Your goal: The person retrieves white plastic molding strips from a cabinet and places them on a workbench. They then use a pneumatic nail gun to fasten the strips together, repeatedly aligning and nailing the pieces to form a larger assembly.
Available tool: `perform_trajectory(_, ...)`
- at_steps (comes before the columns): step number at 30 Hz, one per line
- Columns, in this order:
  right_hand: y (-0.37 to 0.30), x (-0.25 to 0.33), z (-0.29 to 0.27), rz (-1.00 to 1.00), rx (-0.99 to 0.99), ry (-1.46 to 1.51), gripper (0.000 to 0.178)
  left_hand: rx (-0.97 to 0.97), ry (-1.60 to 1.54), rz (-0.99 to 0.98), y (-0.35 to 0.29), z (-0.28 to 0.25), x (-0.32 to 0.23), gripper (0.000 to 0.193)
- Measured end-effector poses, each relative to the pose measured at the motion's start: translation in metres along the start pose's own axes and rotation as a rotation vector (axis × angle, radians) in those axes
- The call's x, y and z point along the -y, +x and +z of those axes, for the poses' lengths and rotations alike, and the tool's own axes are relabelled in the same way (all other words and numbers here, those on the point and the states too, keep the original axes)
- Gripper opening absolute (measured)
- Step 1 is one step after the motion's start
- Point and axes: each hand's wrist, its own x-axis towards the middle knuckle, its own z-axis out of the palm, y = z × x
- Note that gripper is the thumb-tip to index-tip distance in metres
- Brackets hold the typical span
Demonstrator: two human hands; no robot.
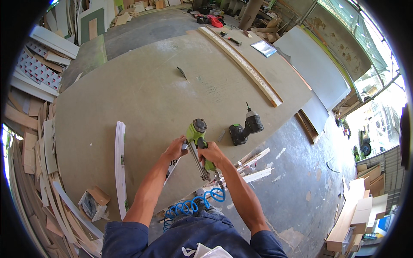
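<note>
My right hand [211,154] is wrapped round the handle of a green and black nail gun [195,132], over the near part of the board-topped table. From the tool's lower end a coiled blue air hose [185,208] runs down in front of my waist. Beside the gun, my left hand [175,148] grips the far end of a narrow white strip [173,170] with dark printing. The gun stands right against this end; whether its nose touches the strip is hidden. Part of the strip is covered by my left hand and the gun.
A cordless drill [247,127] stands right of the nail gun, near a small strip of nails [221,136]. Long white strips [120,163] lie on the left. Farther off are a long wooden moulding [243,64], a dark slim tool [182,73] and a tablet-like panel [263,48]. Wood offcuts [256,175] jut out below the table's right edge.
</note>
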Motion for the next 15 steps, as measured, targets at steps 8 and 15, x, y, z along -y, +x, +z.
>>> perform_trajectory(8,-0.0051,0.0051,-0.0012,0.005,0.003,-0.049,0.009,-0.030,0.008,0.037,0.0022,-0.0041,-0.0084,0.051)
perform_trajectory(15,-0.0069,-0.0009,0.0022,-0.008,0.024,-0.017,0.009,-0.069,-0.105,0.142,0.0033,0.0028,-0.0031,0.046)
